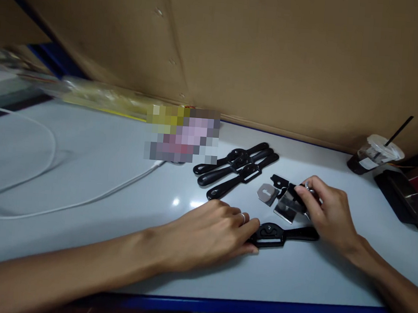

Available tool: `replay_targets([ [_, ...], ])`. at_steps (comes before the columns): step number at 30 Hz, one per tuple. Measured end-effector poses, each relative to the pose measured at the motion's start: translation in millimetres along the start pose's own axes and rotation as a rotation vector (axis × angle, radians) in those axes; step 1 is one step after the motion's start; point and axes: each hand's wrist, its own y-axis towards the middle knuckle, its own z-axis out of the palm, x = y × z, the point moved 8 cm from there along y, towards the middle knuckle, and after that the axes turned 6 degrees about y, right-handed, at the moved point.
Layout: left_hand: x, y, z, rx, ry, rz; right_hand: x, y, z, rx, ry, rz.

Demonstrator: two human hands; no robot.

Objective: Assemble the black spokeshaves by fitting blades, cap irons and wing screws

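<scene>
A black two-handled tool body (278, 233) lies near the table's front edge. My left hand (210, 236) rests palm down on the table, fingers curled around that body's left handle. My right hand (325, 211) is further right, its fingertips pinched on small black and metal parts (294, 202) just behind the body. A flat grey metal blade (267, 194) with a keyhole slot lies beside them. Three more black tool bodies (235, 164) lie side by side further back.
The pale table (84, 175) has a blue front edge (255, 307). A white cable (41, 172) loops across its left part. An iced drink cup with a straw (375, 157) and a dark flat object (404, 196) stand at the right. Brown cardboard (275, 55) walls the back.
</scene>
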Motion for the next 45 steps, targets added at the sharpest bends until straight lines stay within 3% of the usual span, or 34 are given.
replay_targets([
  [4, 0, -1, -0.4, -0.014, -0.004, -0.001, -12, 9, -9, -0.034, -0.062, 0.029],
  [11, 1, 0, 1.7, 0.007, 0.019, 0.001, -24, 9, 16, 0.154, -0.044, 0.059],
  [17, 0, 0, -1.7, -0.020, 0.003, 0.009, -30, 9, 25, 0.298, -0.063, 0.072],
  [24, 0, 0, 1.8, 0.010, 0.011, 0.006, -38, 9, 24, 0.326, -0.147, 0.037],
  [37, -6, 0, -6.7, -0.066, 0.023, 0.064, -48, 12, 16, 0.317, -0.350, 0.110],
  [42, -5, -2, -16.3, -0.169, 0.014, 0.087, -55, 21, -15, 0.146, -0.396, 0.162],
  [45, 7, -3, -21.7, -0.244, 0.058, 0.013, -59, 27, -33, 0.024, -0.391, 0.193],
])
